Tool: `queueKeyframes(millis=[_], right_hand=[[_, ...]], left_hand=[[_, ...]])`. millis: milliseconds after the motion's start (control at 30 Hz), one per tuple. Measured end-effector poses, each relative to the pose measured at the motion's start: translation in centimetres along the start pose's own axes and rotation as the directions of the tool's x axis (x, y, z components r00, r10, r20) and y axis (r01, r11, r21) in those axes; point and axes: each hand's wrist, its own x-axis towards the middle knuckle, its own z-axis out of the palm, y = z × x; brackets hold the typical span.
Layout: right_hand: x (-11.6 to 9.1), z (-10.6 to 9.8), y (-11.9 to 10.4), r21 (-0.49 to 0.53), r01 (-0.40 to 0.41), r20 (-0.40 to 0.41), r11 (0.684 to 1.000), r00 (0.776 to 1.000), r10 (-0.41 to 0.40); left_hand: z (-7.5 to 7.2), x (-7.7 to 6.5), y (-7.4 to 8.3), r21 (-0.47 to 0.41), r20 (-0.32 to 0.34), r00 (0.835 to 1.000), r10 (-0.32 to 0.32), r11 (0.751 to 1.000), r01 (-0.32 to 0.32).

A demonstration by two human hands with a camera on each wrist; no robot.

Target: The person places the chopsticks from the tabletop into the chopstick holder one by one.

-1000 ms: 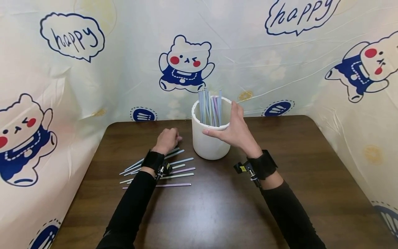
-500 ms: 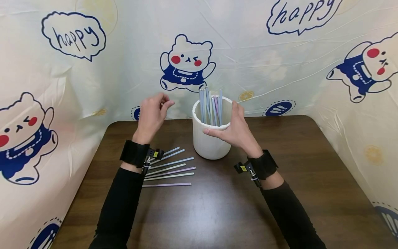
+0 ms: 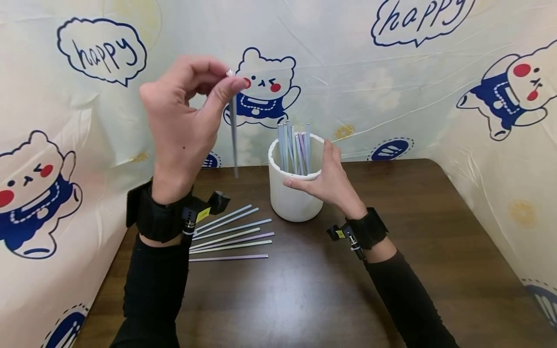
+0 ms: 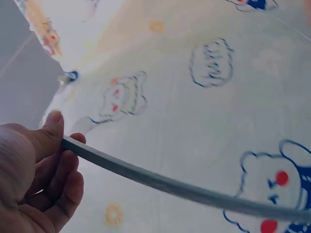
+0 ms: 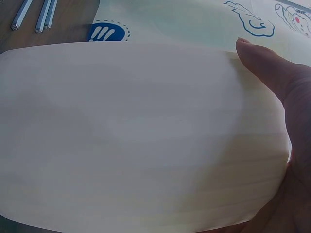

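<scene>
My left hand is raised at the left and pinches the top end of a thin blue-grey stick between thumb and fingers. The stick hangs nearly upright, left of the white cylindrical container; in the left wrist view its length stretches away from the fingertips. Several pastel sticks stand inside the container, their tops above its rim. My right hand grips the container at its right side, thumb across the front near the rim. In the right wrist view the container's wall fills most of the picture.
Several blue, green and purple sticks lie fanned out on the brown wooden table, partly behind the left wrist. A cloth printed with cartoon bears hangs behind the table and along both sides.
My left hand has risen from the sticks on the table and moved up and left, and a stick now shows hanging from its fingers. The right hand and container stay in place.
</scene>
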Motion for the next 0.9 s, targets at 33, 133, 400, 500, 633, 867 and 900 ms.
queueKeyframes(millis=[33,133,400,500,633,867,900], right_hand=[[0.0,0.0,0.0,-0.007,-0.003,-0.002,1.0,1.0,0.003],[0.0,0.0,0.1,-0.018,-0.006,-0.006,1.0,1.0,0.006],[0.0,0.1,0.0,-0.019,-0.008,0.003,1.0,1.0,0.008],[-0.1,0.1,0.0,-0.018,-0.011,-0.004,1.0,1.0,0.011],[-0.1,0.1,0.0,-0.013,-0.016,-0.003,1.0,1.0,0.016],[-0.1,0.0,0.1,-0.013,-0.032,-0.004,0.999,0.999,0.032],[-0.1,0.0,0.1,-0.012,-0.033,-0.003,0.999,0.999,0.032]], left_hand=[[0.2,0.3,0.4,-0.049,-0.022,1.0,0.0,0.999,-0.001],[1.1,1.1,1.0,-0.141,-0.062,0.998,0.029,0.989,-0.038],[4.4,2.2,-0.3,-0.164,-0.024,0.999,0.044,0.985,-0.047],[5.7,1.8,-1.6,-0.138,0.007,0.999,0.034,0.99,-0.033],[7.1,1.1,-3.3,-0.086,0.064,0.998,-0.026,0.996,0.031],[8.9,0.0,-6.2,0.035,0.141,0.984,-0.108,0.994,0.104],[9.1,-0.3,-6.6,0.046,0.149,0.981,-0.124,0.992,0.118]])
